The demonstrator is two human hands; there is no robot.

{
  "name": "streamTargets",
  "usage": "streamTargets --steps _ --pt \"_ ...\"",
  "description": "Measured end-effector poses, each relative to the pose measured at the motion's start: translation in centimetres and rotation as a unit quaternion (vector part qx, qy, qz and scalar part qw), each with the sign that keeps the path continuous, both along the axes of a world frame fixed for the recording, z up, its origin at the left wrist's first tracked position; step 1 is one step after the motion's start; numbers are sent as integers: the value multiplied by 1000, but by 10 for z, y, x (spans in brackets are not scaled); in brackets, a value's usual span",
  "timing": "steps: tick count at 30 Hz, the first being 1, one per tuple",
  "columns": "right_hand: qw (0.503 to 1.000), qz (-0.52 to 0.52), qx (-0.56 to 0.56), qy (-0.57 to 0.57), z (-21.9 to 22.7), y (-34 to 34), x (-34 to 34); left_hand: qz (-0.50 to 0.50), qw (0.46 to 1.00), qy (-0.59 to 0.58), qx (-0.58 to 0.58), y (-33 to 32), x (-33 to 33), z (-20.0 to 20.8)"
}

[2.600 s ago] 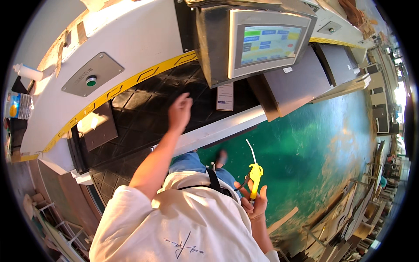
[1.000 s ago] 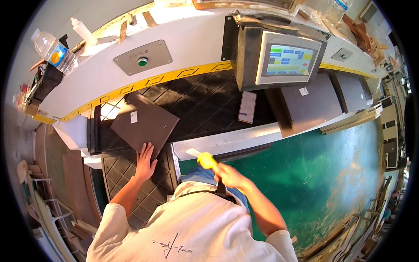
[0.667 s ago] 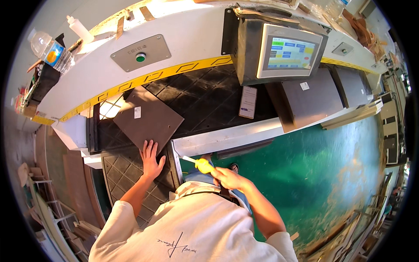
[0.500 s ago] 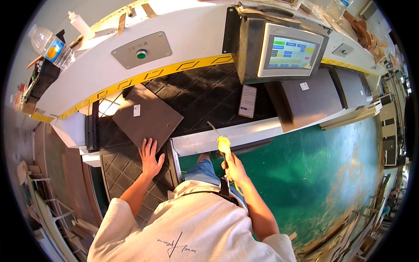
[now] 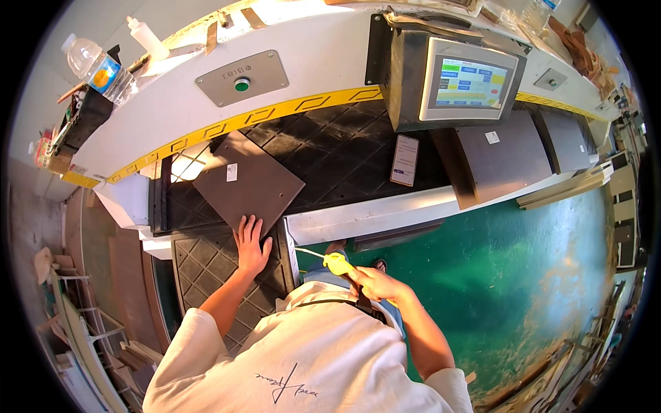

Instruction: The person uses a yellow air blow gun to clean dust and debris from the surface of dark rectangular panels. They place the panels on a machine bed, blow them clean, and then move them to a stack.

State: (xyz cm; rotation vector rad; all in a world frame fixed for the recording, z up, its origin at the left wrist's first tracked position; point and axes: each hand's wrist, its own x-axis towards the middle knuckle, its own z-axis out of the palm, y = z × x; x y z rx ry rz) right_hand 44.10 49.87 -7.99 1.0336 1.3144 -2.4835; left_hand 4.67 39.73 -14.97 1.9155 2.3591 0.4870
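Note:
A dark brown rectangular board (image 5: pixel 249 182) with a white label lies turned at an angle on the black grooved work surface. On its near corner rests my left hand (image 5: pixel 252 248), fingers spread, not gripping it. My right hand (image 5: pixel 377 283) is closed around a yellow air blow gun (image 5: pixel 337 263) in front of my body. Its thin nozzle points left, toward the white edge of the table and apart from the board. A small hole shows near the board's right corner.
A control screen (image 5: pixel 471 82) juts out over the bench, with a green button (image 5: pixel 242 84) on the white beam. A phone-like slab (image 5: pixel 404 160) lies on the black surface. More brown boards (image 5: pixel 506 155) stand at the right. A plastic bottle (image 5: pixel 100 67) sits far left.
My right hand has turned the blow gun, so its nozzle swings from pointing ahead to pointing left and lower. My left hand stays on the board. The whole view has shifted slightly.

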Motion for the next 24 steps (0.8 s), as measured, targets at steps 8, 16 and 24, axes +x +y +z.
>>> streamTargets --steps 8,16,24 --pt "994 -110 26 -1 -13 -2 5 0 1000 2 16 2 -1 -4" --pt "922 -302 -217 105 -1 -6 0 -61 995 -2 -84 -8 -67 15" --pt "919 -308 -225 97 -15 -24 -10 188 980 -24 -52 14 -66 3"
